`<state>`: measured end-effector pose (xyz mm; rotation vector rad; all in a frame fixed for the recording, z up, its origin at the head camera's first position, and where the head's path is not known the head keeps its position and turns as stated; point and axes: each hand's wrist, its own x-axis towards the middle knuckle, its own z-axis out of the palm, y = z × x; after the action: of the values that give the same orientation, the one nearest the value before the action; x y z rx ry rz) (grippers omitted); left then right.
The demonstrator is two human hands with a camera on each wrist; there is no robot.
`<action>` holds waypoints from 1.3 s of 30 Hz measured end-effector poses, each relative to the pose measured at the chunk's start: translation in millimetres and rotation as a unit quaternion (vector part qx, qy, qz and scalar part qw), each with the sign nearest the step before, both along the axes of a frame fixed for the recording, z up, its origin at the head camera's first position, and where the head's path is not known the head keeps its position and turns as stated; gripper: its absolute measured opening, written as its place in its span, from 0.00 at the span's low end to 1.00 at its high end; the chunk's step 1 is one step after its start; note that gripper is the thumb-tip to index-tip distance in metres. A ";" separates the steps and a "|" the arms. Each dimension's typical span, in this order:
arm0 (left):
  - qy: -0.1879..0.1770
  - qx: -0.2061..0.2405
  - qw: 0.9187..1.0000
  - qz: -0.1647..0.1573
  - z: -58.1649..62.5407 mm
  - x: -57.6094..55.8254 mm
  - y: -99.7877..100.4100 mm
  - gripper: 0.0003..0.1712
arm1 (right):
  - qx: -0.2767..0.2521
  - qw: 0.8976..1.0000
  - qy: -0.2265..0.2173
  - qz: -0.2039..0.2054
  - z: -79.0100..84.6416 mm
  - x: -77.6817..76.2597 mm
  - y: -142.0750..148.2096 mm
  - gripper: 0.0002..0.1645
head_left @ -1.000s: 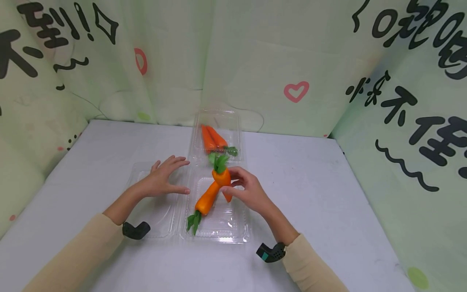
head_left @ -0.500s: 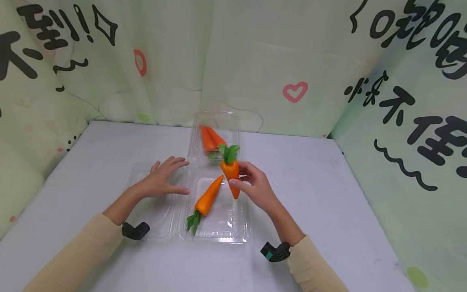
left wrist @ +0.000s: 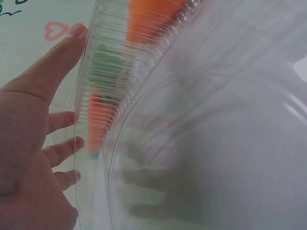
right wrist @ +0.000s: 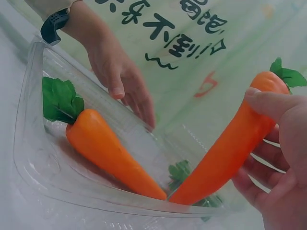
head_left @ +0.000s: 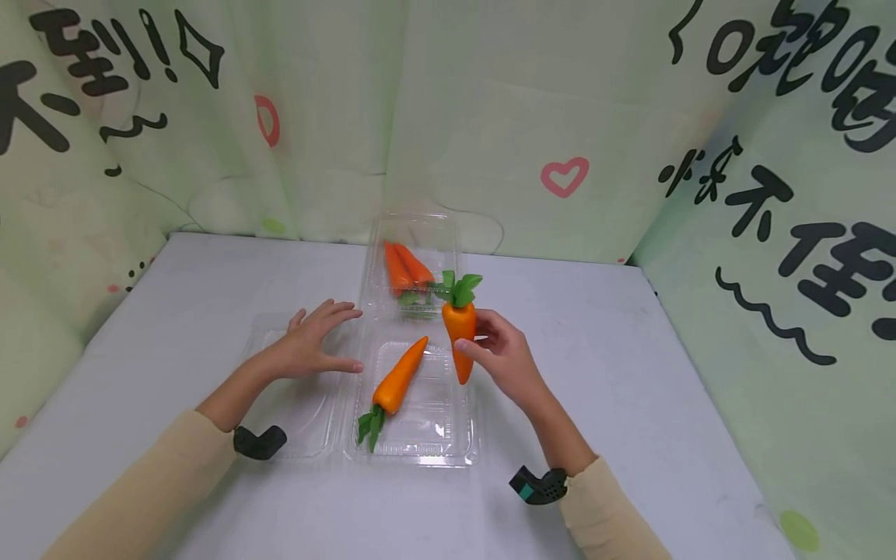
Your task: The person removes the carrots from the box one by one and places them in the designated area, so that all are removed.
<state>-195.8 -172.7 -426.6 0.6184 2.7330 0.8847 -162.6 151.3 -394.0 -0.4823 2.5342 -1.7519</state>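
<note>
Between thumb and fingers my right hand (head_left: pixel 505 356) holds a toy carrot (head_left: pixel 459 330), leaves up and tip down, over the right side of the open clear plastic box (head_left: pixel 448 447). In the right wrist view this held carrot (right wrist: pixel 230 143) slants with its tip low, near the box rim. A second carrot (head_left: pixel 397 381) lies inside the box, its leaves toward the near left corner. My left hand (head_left: pixel 313 342) is spread with straight fingers at the box's left edge, above its lid. The left wrist view shows the fingertips (left wrist: pixel 79 143) right at the ribbed plastic wall.
Behind the open box stands another clear plastic box (head_left: pixel 448 233) with two carrots (head_left: pixel 407 266) inside. The flat clear lid (head_left: pixel 301 424) spreads to the left on the white table (head_left: pixel 595 373). A printed curtain (head_left: pixel 476 101) encloses the back and sides.
The right hand has moved to the right with its carrot, away from above the lying carrot, and the held carrot now stands more upright. The left hand has stayed in place.
</note>
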 end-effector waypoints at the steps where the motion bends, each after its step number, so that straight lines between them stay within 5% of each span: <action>1: 0.000 0.000 1.000 0.000 0.1 0.1 0.0 0.52 | -0.001 1.000 -0.002 -0.003 0.4 0.4 0.9 0.26; 12: -0.004 -0.001 1.000 -0.001 -0.4 -0.4 -0.1 0.52 | -0.048 0.999 -0.004 -0.019 6.3 2.8 11.4 0.24; 39: -0.005 0.002 1.000 -0.005 0.8 -1.7 1.1 0.51 | -0.011 0.999 -0.021 -0.049 -8.2 0.6 31.5 0.26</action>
<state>-197.6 -171.6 -425.8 0.6254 2.7184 0.8889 -162.1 182.8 -402.2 -0.3241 2.5536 -1.8026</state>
